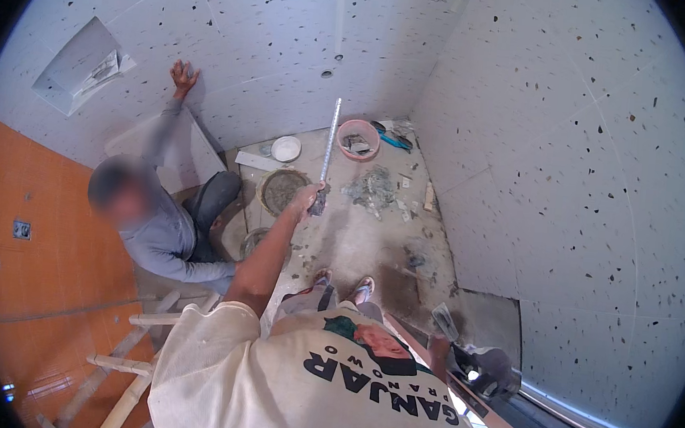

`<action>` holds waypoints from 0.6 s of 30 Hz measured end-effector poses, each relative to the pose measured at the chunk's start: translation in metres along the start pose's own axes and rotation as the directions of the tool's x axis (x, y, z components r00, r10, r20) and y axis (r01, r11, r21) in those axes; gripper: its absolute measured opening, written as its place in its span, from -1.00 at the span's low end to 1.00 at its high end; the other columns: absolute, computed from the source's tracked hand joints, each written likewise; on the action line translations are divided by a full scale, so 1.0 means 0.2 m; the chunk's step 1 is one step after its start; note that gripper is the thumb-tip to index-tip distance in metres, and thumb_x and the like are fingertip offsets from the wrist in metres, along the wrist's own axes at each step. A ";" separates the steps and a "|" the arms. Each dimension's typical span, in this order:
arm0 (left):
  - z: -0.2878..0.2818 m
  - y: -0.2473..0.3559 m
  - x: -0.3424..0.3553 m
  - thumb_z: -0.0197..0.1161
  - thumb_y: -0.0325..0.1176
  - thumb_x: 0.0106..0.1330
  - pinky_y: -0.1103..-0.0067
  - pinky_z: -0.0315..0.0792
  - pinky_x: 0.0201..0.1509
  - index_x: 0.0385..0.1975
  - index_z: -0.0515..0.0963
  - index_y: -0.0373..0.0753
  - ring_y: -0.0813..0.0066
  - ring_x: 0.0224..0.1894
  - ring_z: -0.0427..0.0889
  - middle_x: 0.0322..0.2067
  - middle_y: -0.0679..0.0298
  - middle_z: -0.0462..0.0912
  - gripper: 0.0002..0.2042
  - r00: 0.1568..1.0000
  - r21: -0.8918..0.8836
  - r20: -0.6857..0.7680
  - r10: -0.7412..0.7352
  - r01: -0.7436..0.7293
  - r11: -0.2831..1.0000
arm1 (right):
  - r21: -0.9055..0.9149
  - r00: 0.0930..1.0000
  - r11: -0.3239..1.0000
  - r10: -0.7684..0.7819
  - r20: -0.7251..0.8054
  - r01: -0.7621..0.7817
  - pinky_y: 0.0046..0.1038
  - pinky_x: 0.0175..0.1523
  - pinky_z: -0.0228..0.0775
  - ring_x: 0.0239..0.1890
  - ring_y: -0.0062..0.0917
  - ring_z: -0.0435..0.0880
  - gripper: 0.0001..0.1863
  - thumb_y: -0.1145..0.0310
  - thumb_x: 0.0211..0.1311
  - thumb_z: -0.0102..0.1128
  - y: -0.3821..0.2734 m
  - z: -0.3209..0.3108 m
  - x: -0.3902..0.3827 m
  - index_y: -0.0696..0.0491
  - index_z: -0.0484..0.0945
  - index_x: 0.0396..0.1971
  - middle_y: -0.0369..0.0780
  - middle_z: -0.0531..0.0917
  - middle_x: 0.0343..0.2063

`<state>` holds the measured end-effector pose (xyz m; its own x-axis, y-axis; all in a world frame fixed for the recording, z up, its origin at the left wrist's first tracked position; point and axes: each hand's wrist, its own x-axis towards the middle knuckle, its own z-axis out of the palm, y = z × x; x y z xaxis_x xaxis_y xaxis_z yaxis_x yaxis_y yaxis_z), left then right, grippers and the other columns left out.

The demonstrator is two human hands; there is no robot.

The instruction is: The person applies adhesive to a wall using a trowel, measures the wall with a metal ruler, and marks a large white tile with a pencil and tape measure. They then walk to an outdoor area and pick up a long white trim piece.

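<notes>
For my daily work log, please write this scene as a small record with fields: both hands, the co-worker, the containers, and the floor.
Left hand: closed on a long silvery strip that points away from the body
Right hand: low at the right, by a flat grey piece; grip unclear
Co-worker: low at the left, one hand raised to the speckled wall
Pink bucket: broken pieces inside
Round basin: grey material inside
Floor: scattered rubble

Far corner: we see a pink round plastic bucket [348,156] holding grey fragments [356,143]; beside it, a blue-and-black tool [396,141].
Left side: we have a pale wooden ladder [154,319] before a glossy orange tiled wall [57,208].
</notes>
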<state>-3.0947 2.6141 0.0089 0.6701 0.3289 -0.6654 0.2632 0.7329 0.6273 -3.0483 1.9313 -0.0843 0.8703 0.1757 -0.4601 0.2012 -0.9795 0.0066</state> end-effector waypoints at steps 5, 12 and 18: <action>-0.03 0.03 0.00 0.22 -0.02 0.28 0.48 0.47 -0.53 -0.43 0.46 -0.13 0.42 -0.56 0.58 -0.56 0.30 0.56 -0.70 0.999 0.013 -0.033 -0.039 0.040 0.999 | 0.097 0.996 0.991 0.088 0.004 -0.088 -0.14 0.03 0.47 -0.09 -0.06 0.64 -0.56 0.07 0.10 0.03 -0.14 -0.02 -0.16 0.17 0.65 -0.33 0.04 0.67 -0.23; 0.17 -0.02 0.11 0.18 -0.03 0.30 0.43 0.52 -0.48 -0.42 0.44 -0.12 0.39 -0.57 0.59 -0.56 0.30 0.56 -0.71 0.986 0.023 0.103 -0.131 0.129 0.991 | -0.228 0.992 0.972 0.022 -0.127 -0.051 -0.17 -0.09 0.52 -0.23 -0.13 0.67 -0.62 0.16 0.09 0.01 0.43 0.44 -0.31 0.20 0.63 -0.45 0.03 0.67 -0.33; -0.07 0.28 0.10 0.10 -0.03 0.33 0.41 0.55 -0.49 -0.43 0.44 -0.12 0.35 -0.58 0.61 -0.57 0.26 0.59 -0.71 1.000 0.115 -0.006 -0.006 0.007 0.993 | 0.011 0.982 0.983 0.186 -0.024 -0.185 -0.18 -0.08 0.54 -0.24 -0.13 0.68 -0.71 0.26 0.14 -0.01 -0.21 0.04 -0.47 0.13 0.64 -0.45 -0.07 0.67 -0.38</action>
<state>-3.0762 2.6711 0.0243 0.6646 0.3277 -0.6715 0.3456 0.6621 0.6650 -3.1419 1.9544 -0.0493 0.9029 -0.0070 -0.4298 0.0315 -0.9961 0.0823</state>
